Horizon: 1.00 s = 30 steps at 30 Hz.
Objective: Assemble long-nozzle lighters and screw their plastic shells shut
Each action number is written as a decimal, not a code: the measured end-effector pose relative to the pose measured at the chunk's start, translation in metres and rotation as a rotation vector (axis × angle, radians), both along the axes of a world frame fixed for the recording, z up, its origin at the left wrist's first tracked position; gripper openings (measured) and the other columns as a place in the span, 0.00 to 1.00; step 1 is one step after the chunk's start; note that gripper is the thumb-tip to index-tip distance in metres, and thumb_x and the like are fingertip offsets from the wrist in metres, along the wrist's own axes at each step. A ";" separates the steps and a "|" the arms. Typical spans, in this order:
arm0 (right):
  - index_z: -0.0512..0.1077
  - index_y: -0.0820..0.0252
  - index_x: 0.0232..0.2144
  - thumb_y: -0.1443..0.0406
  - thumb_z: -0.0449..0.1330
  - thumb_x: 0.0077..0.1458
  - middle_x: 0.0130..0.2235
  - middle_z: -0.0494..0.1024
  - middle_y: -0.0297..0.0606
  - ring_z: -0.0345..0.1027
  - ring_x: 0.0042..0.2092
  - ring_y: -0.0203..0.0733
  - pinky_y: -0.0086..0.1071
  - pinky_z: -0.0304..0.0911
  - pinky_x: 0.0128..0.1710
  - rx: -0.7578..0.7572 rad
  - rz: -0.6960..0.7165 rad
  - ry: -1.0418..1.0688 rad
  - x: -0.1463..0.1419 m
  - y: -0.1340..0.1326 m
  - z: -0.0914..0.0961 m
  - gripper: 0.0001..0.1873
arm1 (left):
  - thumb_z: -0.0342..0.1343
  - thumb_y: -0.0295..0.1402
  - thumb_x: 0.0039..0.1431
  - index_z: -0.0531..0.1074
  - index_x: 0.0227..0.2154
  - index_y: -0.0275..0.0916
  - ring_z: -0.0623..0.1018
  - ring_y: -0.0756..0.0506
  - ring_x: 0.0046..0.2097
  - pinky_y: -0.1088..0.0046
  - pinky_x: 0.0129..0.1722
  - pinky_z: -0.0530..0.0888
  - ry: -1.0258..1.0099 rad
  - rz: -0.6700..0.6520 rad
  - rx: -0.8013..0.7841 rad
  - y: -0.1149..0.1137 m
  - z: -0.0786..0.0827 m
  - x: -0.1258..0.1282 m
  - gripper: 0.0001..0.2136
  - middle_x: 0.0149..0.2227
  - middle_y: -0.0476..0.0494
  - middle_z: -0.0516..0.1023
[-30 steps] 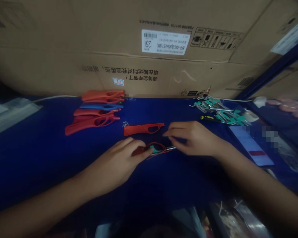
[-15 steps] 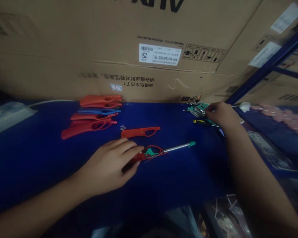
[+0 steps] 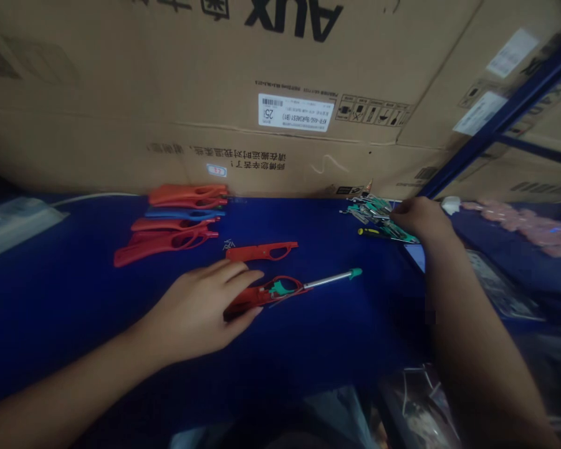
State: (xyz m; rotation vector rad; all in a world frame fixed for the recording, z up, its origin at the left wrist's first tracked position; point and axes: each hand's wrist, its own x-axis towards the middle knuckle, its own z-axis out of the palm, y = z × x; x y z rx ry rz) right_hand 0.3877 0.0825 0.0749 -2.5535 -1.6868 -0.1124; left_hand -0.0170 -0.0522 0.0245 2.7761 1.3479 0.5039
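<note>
My left hand (image 3: 210,299) is closed around the handle end of an opened red gas lighter (image 3: 247,299). A green trigger (image 3: 279,288) sits in its loop, and a metal tube (image 3: 330,279) with a green tip points to the right. Just behind lies a loose red lighter shell half (image 3: 257,251). My right hand (image 3: 418,218) is at the edge of a pile of green and metal lighter parts (image 3: 371,209), its fingers pinched together. Whatever they grip is hidden. A screwdriver (image 3: 368,232) with a yellow and black handle lies in front of the pile.
Several red, orange and blue lighter bodies (image 3: 168,240) lie stacked at the left, with small screws (image 3: 229,244) beside them. A large cardboard box (image 3: 191,81) stands along the back of the blue table (image 3: 318,349). A blue metal bar (image 3: 490,140) slants at the right.
The view has tilted up slightly. My left hand keeps its hold on the lighter, and my right hand stays at the parts pile with its fingers shifted a little.
</note>
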 end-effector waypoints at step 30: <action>0.74 0.59 0.35 0.59 0.66 0.57 0.31 0.78 0.35 0.71 0.29 0.35 0.31 0.67 0.30 0.018 1.027 1.180 -0.172 -0.110 -0.033 0.10 | 0.62 0.43 0.62 0.73 0.52 0.42 0.77 0.42 0.52 0.63 0.53 0.74 -0.497 0.013 -0.192 -0.010 0.004 0.013 0.18 0.51 0.42 0.77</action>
